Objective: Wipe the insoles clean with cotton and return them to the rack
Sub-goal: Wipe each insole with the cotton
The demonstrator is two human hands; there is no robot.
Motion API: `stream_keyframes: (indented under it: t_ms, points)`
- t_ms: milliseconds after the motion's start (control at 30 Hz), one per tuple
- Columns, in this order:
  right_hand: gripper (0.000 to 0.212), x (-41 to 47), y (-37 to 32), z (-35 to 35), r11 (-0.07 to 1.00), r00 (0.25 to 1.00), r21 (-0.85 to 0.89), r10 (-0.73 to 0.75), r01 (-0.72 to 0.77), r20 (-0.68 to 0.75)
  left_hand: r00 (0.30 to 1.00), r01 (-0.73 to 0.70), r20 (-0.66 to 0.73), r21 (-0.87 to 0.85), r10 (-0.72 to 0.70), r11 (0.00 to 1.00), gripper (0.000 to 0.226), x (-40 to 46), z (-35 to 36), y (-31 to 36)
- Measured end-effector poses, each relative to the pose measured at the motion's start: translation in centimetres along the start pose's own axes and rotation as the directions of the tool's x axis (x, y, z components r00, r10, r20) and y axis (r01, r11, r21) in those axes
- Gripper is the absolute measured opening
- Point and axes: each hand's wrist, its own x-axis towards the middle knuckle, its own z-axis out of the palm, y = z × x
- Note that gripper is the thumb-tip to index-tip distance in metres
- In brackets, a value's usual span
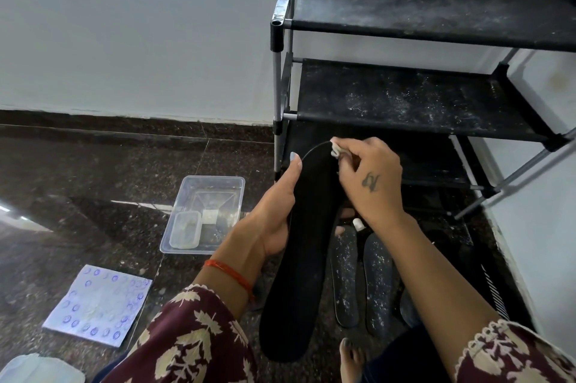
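Wiping step: left hand (274, 214) is gripping the black insole (304, 258) before the shoe rack (436, 102); right hand (371, 176) is pinching cotton (336, 150) at its toe edge. Next, likely: stroking heelward.

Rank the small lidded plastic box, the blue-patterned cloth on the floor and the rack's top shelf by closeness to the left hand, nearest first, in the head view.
From the left hand:
1. Small lidded plastic box, inside the clear tub just to its left.
2. Blue-patterned cloth, on the floor, lower left.
3. Rack's top shelf, high up at the right.
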Motion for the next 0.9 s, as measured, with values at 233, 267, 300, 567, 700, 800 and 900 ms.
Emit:
stream_keyframes:
  t_ms: [233, 267, 300, 567, 700, 800, 900]
  points:
    - [0.015, -0.5, 0.1, -1.5, 0.998, 0.997, 0.056, 0.003, -0.007, 0.08, 0.99, -0.103, -0.111, -0.142, 0.088, 0.984, 0.076, 0.6, -1.5, 0.7]
    - [0.017, -0.6, -0.1, -1.5, 0.997, 0.997, 0.064, -0.048, 0.044, 0.065, 0.987, -0.124, -0.118, -0.148, 0.107, 0.981, 0.075, 0.6, -1.6, 0.7]
    - [0.019, -0.8, -0.3, -1.5, 0.994, 0.992, 0.067, -0.089, 0.083, 0.094, 0.985, -0.141, -0.123, -0.154, 0.122, 0.978, 0.073, 0.5, -1.6, 0.7]
    - [0.015, -2.3, -1.3, -0.7, 0.995, 0.922, 0.01, -0.092, 0.095, 0.376, 0.982, -0.179, -0.115, -0.27, 0.153, 0.946, 0.078, 0.6, -2.2, 0.8]
    - [0.008, -2.7, -1.8, -2.2, 0.984, 0.81, 0.066, 0.098, -0.166, 0.579, 0.983, -0.182, -0.098, -0.357, 0.157, 0.916, 0.081, 0.6, -2.6, 1.1]
    - [0.008, -2.4, -2.0, -3.7, 0.821, 0.611, 0.174, 0.245, -0.543, 0.753, 0.981, -0.193, -0.073, -0.389, 0.178, 0.901, 0.081, 0.5, -2.7, 1.4]
    - [0.007, -2.1, -2.0, -4.2, 0.633, 0.54, 0.258, 0.302, -0.73, 0.786, 0.976, -0.21, -0.047, -0.438, 0.211, 0.874, 0.081, 0.4, -2.9, 1.6]
